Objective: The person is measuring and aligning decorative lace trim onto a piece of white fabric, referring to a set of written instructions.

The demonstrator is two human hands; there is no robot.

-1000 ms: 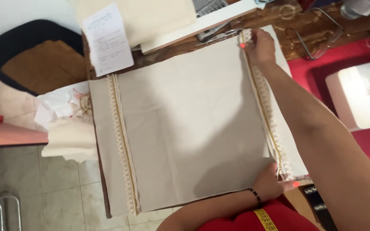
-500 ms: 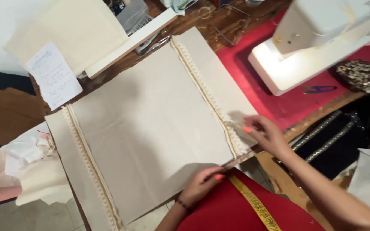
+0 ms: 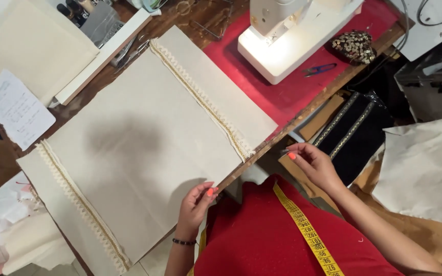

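A large beige fabric panel (image 3: 139, 153) lies flat on the wooden table (image 3: 303, 115), with a strip of cream and gold lace trim (image 3: 200, 97) along its far right side and another lace strip (image 3: 83, 204) along its left. My left hand (image 3: 196, 207) curls over the panel's near edge and grips it. My right hand (image 3: 314, 164) hovers just off the table edge, beyond the panel's right corner, with fingers apart and nothing in them. A yellow tape measure (image 3: 308, 230) hangs down my red top.
A lit white sewing machine (image 3: 292, 36) stands on a red mat (image 3: 292, 89) with small blue scissors (image 3: 319, 69) and a sequinned pouch (image 3: 354, 46). A handwritten paper (image 3: 14, 110) lies at left. Black cloth with gold trim (image 3: 354, 128) and cream fabric (image 3: 425, 163) sit beside the table.
My right hand has slid along the right lace edge from the far corner to the near corner and has now come off the fabric. The view has swung right.
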